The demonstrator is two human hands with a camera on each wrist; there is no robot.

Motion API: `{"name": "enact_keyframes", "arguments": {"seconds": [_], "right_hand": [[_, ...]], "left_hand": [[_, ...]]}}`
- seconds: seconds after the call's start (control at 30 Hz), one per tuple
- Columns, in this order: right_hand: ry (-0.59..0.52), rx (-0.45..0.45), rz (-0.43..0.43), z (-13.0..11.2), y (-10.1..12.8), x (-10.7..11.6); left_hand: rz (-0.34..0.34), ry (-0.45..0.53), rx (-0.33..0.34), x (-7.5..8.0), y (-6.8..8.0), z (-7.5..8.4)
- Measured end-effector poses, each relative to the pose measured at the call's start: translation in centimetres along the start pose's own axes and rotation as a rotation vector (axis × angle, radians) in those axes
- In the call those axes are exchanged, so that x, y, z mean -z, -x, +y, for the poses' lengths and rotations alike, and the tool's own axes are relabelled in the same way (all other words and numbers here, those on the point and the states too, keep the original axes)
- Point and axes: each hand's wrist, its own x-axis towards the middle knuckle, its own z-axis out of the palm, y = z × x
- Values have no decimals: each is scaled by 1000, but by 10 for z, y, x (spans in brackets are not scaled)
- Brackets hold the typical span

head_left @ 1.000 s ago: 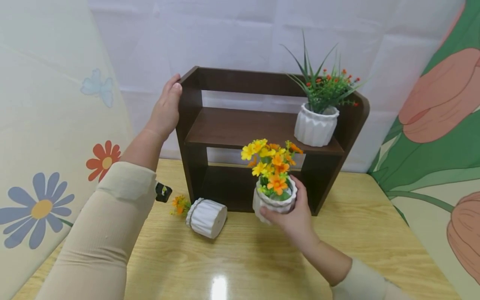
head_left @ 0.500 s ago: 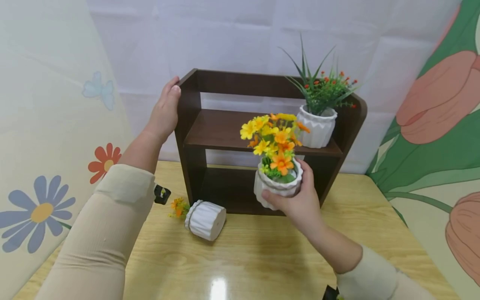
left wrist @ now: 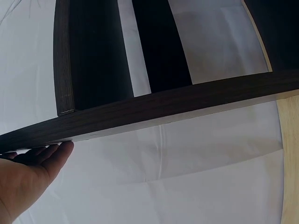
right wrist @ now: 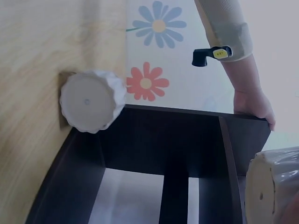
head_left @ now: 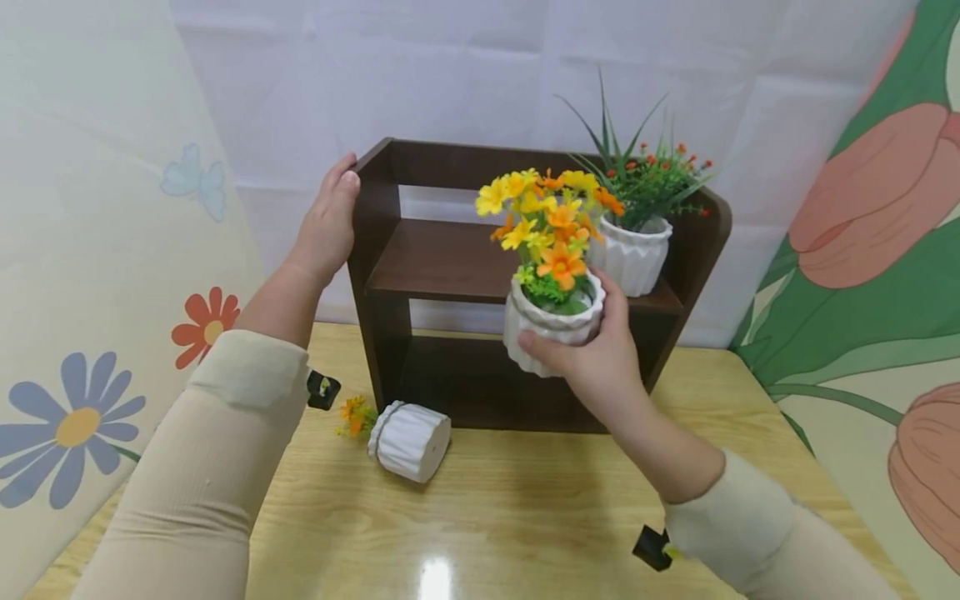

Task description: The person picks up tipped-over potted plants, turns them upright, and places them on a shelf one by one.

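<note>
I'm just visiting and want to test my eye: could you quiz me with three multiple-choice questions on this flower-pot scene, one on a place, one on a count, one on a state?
1. Where is the pot with red-berried grass?
A. on the shelf unit's middle board
B. on the table
C. in a hand

2. How many white pots show?
A. two
B. three
C. four

3. How does the pot on the table lie?
A. upright
B. upside down
C. tipped on its side

Answers:
1 A, it stands on the dark shelf unit.
2 B, one shelved, one tipped, and the yellow-orange flower pot held by the right hand.
3 C, its base faces the head camera.
</note>
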Motion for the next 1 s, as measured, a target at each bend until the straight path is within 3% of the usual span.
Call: {"name": "enact_keyframes", "arguments": {"seconds": [0.5, 1.0], "right_hand": [[-50, 102, 47, -9, -46, -6], [23, 67, 141, -8, -90, -21]], "left_hand": [[7, 10, 2, 0, 0, 0], [2, 13, -9, 0, 0, -1]]}}
